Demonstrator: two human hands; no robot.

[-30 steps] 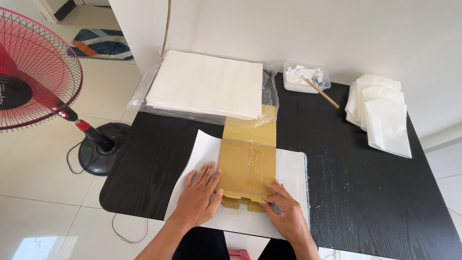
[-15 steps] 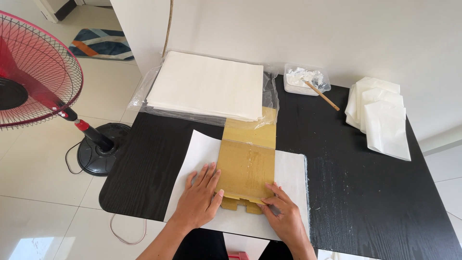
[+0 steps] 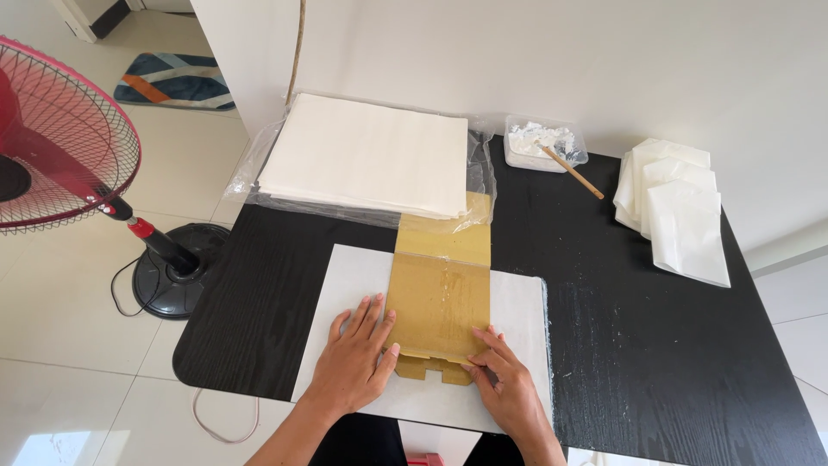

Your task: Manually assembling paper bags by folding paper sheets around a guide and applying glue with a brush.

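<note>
A brown cardboard strip [image 3: 442, 289] lies lengthwise on a white paper sheet [image 3: 345, 280] at the front of a black table [image 3: 655, 345]. My left hand [image 3: 355, 358] rests flat on the paper, its fingers against the cardboard's left edge. Fingers of my right hand [image 3: 504, 384] press on the cardboard's near right corner. Neither hand grips anything.
A stack of white sheets [image 3: 366, 155] in clear plastic lies at the back left. A small tray of white paste [image 3: 543, 142] with a wooden stick [image 3: 571, 171] sits at the back, folded white bags [image 3: 677, 207] to the right. A red standing fan [image 3: 65, 138] is on the floor at the left.
Both hands stay on the paper and cardboard with almost no movement; the view shifted slightly.
</note>
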